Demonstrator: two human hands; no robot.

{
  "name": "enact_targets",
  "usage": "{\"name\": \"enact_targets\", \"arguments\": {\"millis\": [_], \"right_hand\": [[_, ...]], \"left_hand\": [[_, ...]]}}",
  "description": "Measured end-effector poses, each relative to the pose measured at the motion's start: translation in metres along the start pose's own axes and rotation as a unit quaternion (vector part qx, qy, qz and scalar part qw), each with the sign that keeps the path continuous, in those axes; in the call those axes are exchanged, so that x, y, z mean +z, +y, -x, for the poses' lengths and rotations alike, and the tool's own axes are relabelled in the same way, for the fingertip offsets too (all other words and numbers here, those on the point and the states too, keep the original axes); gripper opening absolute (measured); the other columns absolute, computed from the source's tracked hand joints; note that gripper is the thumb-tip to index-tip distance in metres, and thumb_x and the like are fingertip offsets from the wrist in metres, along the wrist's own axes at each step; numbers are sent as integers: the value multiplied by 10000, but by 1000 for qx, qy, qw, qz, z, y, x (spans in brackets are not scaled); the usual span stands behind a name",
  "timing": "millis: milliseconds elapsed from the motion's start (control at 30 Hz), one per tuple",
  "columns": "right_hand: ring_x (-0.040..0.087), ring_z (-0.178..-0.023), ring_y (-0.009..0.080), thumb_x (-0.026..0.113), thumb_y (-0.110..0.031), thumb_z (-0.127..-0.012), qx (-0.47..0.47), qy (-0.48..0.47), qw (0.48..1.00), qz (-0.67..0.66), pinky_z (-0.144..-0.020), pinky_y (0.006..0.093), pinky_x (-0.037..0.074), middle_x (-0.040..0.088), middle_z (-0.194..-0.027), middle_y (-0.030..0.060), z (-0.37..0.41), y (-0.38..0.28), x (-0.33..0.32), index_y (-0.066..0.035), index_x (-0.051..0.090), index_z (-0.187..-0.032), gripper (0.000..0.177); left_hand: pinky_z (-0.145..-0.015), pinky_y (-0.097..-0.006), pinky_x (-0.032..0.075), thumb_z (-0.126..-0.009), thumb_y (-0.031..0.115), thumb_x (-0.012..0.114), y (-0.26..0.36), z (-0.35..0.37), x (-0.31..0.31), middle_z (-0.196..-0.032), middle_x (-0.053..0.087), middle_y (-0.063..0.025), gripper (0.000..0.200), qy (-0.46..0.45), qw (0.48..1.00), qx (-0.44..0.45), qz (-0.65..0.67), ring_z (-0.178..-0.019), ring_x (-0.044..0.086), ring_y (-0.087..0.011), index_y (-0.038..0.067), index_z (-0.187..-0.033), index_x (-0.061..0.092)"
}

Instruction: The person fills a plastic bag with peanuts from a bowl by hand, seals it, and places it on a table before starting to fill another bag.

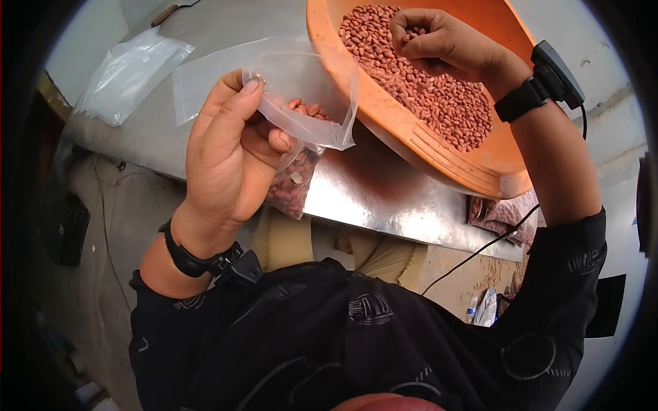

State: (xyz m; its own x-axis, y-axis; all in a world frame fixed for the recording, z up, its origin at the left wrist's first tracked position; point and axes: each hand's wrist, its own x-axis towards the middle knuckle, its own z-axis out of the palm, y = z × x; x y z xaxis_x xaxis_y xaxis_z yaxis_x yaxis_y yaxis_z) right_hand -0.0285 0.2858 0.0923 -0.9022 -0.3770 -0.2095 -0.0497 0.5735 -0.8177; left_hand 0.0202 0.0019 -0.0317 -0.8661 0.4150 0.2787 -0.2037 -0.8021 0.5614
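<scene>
My left hand (229, 154) grips the rim of a clear plastic bag (312, 130), thumb against the film. The bag's mouth is spread wide, and red-skinned peanuts (291, 185) fill its lower part. Over the orange basin (380, 113), my right hand (445, 44) is closed, with a few peanuts showing between its curled fingers. Beneath that hand lies a broad heap of loose peanuts (439, 103) inside the basin. How many peanuts the right hand holds is hidden by its fingers.
Flat clear bags (133, 75) lie on the metal table (384, 212) at the left. A knife-like tool (166, 14) is at the far edge. Filled peanut bags (504, 212) sit by the table's right end. A black cable (480, 250) runs from my right wrist.
</scene>
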Motion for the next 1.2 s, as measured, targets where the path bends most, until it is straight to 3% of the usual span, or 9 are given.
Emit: {"name": "enact_targets", "arguments": {"millis": [200, 300, 433, 667, 767, 933, 967, 1100, 1200], "right_hand": [[484, -527, 74, 620, -2, -835, -56, -131, 988, -67, -466, 210, 400, 517, -663, -18, -37, -53, 53, -51, 566, -806, 79], [497, -553, 85, 642, -15, -813, -38, -145, 988, 36, -495, 222, 408, 521, -653, -21, -39, -69, 79, -49, 569, -797, 81], [521, -632, 50, 603, -8, -818, -95, -86, 963, 237, -536, 215, 433, 530, -720, -27, -28, -71, 106, -24, 569, -826, 39], [625, -782, 111, 698, -113, -819, -86, -45, 928, 359, -669, 252, 518, 654, -855, 47, -25, -71, 117, 15, 646, -1070, 286], [643, -777, 160, 709, -125, -753, -116, -7, 932, 343, -701, 277, 526, 651, -809, 66, -25, -64, 108, -5, 633, -885, 194], [586, -678, 113, 645, -57, -842, -100, 21, 963, 248, -598, 236, 465, 627, -763, 26, 7, -76, 67, -28, 651, -876, 45], [576, -657, 112, 640, -52, -847, -51, 23, 987, 153, -574, 235, 456, 611, -746, 23, -2, -62, 47, -26, 632, -857, 30], [601, -764, 81, 679, -154, -825, 115, 43, 971, 206, -667, 269, 548, 593, -803, -15, 10, 6, -10, -58, 586, -919, 164], [631, -909, 182, 730, -117, -762, 302, -2, 907, 292, -709, 346, 594, 589, -1052, 85, 22, 57, -37, -24, 542, -1180, 468]], "left_hand": [[-627, -214, 477, -1004, 127, 446, -3, -2, -1, -872, 595, -23, 125, -10, 1000, 0, 24, -668, 529, -70, 65, -1075, 527], [-628, -257, 527, -989, 116, 484, -4, -5, -4, -886, 620, -72, 99, -21, 997, 6, 76, -698, 610, -132, 56, -1067, 484], [-628, -247, 528, -985, 116, 491, -3, -6, -1, -889, 611, -67, 109, -12, 998, 13, 63, -709, 608, -129, 50, -1071, 482], [-626, -250, 520, -981, 133, 507, -4, -1, -6, -889, 618, -69, 114, -32, 998, 18, 57, -705, 606, -131, 50, -1059, 496], [-627, -251, 515, -982, 134, 504, -3, 0, -6, -892, 625, -72, 117, -24, 998, 17, 60, -693, 602, -131, 50, -1063, 500], [-616, -251, 493, -991, 118, 470, -2, 4, -7, -902, 623, -72, 120, -44, 997, 16, 58, -694, 584, -130, 57, -1087, 508], [-612, -242, 472, -999, 130, 455, -2, 6, -5, -877, 604, -47, 133, -24, 999, 15, 37, -666, 547, -109, 69, -1105, 508], [-597, -223, 433, -1023, 156, 402, 0, 10, 2, -786, 544, 4, 177, 17, 1000, 9, -11, -590, 465, -59, 96, -1161, 496], [-582, -219, 433, -1030, 157, 374, 0, 12, -2, -746, 511, 8, 201, 24, 1000, 8, -19, -566, 458, -50, 104, -1181, 495]]}}
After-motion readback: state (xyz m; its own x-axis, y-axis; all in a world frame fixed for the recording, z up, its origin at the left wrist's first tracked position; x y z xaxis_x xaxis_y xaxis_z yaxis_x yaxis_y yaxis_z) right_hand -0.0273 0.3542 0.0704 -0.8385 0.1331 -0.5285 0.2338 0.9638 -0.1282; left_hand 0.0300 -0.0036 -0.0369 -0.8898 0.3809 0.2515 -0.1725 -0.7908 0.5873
